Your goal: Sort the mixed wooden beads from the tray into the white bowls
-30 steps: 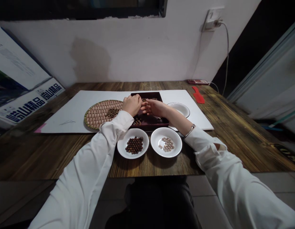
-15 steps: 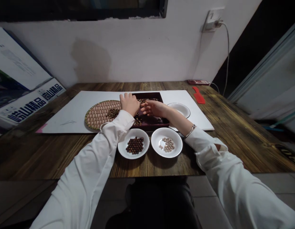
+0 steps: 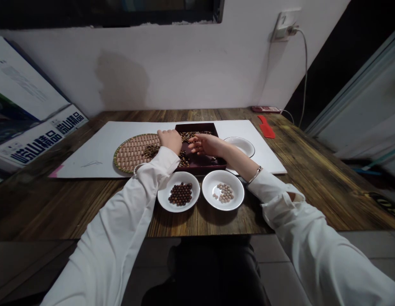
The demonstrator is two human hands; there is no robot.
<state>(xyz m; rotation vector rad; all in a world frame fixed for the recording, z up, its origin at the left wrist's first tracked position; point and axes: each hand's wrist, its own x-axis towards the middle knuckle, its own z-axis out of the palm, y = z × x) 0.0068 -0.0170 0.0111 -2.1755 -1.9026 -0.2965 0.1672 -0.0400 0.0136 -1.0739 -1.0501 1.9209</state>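
A dark square tray (image 3: pixel 197 126) of mixed brown beads lies on a white sheet (image 3: pixel 95 146). My left hand (image 3: pixel 169 140) hovers at the tray's left edge, beside a round woven tray (image 3: pixel 132 152) that carries a small pile of brown beads (image 3: pixel 150 150). Its fingers are curled in, and whatever they hold is hidden. My right hand (image 3: pixel 206 144) is over the dark tray with its fingertips pinched together above the beads. Nearer me stand a white bowl of dark brown beads (image 3: pixel 178 197) and a white bowl of pale beads (image 3: pixel 223 191).
An empty white bowl (image 3: pixel 241 146) sits right of the dark tray. A red comb (image 3: pixel 265 126) and a red phone (image 3: pixel 265 109) lie at the wooden table's far right, under a wall socket (image 3: pixel 285 24) with a cable. Printed boxes (image 3: pixel 31 127) lean at the left.
My left hand moved left from the dark tray towards the woven tray, spread its fingers, then curled them in again. My right hand stayed over the dark tray.
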